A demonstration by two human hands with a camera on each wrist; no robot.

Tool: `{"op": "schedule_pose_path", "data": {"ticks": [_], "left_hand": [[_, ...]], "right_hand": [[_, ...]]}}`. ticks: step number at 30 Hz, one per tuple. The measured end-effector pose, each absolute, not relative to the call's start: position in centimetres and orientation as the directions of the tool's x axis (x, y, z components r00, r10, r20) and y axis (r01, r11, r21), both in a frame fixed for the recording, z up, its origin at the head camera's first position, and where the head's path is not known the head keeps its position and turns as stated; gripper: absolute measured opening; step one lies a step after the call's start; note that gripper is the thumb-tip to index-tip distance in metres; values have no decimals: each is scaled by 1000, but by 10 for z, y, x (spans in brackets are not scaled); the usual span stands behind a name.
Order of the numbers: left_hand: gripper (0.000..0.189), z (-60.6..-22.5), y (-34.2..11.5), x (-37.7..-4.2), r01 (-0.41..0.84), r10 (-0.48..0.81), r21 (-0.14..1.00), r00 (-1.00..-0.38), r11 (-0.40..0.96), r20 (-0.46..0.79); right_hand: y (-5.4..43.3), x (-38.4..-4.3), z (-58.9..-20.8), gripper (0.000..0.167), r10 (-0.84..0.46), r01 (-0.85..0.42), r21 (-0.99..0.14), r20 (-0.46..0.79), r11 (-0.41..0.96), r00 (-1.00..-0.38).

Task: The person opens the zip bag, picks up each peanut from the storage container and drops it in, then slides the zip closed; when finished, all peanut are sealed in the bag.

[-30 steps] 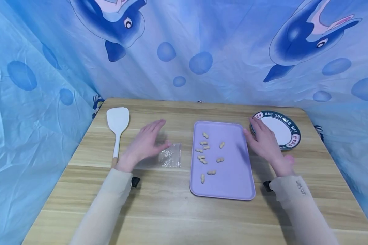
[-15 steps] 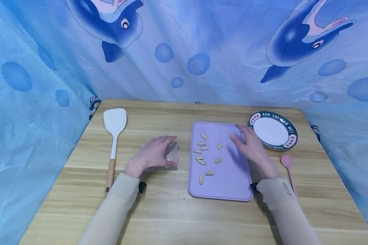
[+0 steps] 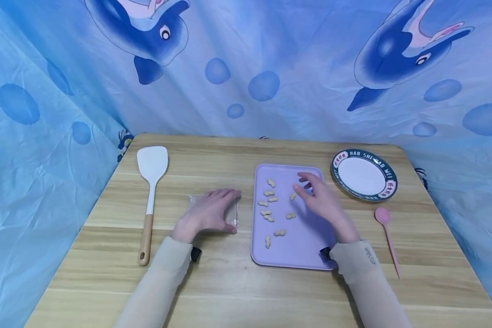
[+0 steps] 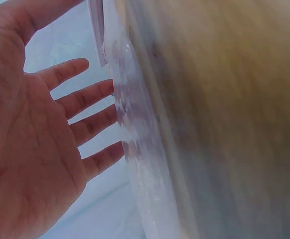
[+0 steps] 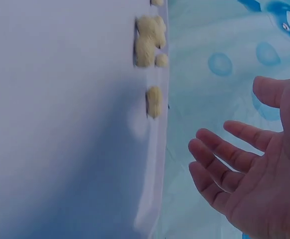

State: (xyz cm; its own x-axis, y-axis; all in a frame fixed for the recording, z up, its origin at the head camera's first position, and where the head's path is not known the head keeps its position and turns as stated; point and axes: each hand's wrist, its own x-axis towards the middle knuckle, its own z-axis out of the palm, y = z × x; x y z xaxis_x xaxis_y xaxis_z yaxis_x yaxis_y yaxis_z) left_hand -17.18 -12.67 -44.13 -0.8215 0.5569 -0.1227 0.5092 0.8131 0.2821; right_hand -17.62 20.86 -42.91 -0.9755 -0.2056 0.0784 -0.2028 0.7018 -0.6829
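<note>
My left hand (image 3: 210, 212) hovers low over a clear plastic zip bag (image 3: 232, 213) that lies on the table, thumb and fingers spread. In the left wrist view its fingertips come right up to the crinkled bag (image 4: 137, 109); the palm hides much of it from above. My right hand (image 3: 321, 202) is above the right half of a lilac tray (image 3: 287, 257), palm facing in and fingers loosely bent with nothing in them. Several unshelled peanuts (image 3: 280, 233) lie scattered in that tray, mostly on the left side. One peanut (image 5: 154, 102) shows ahead of the fingers in the right wrist view.
A white spatula (image 3: 152, 164) with a wooden handle lies at the left. On the right are a green-rimmed white plate (image 3: 362, 175) and a small pink spoon (image 3: 383, 215). A blue dolphin curtain (image 3: 238, 54) hangs behind the wooden table (image 3: 229, 291).
My left hand has come down and right over the plastic bag. My right hand has moved left, from beside the plate to above the tray, uncovering the pink spoon.
</note>
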Motion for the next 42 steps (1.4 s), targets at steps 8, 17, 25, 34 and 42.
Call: {"op": "schedule_pose_path", "data": {"ticks": [8, 17, 25, 34, 42], "left_hand": [[103, -440, -127, -169, 505, 556, 289, -822, 813, -127], [100, -437, -126, -168, 509, 552, 265, -824, 819, -124], [98, -435, -124, -170, 513, 556, 267, -823, 816, -118], [100, -434, -122, -169, 505, 552, 280, -825, 817, -123], [99, -434, -121, -169, 514, 561, 302, -824, 803, -87]], "right_hand": [[186, -173, -430, 48, -245, -228, -744, 89, 628, -965], [171, -170, -435, 42, -264, -157, -824, 9, 544, -964], [167, -169, -438, 41, -299, -133, -856, -27, 500, -954], [163, -165, -436, 41, -338, -132, -882, -33, 452, -940], [162, -162, -434, 40, -369, -155, -895, -12, 419, -929]]}}
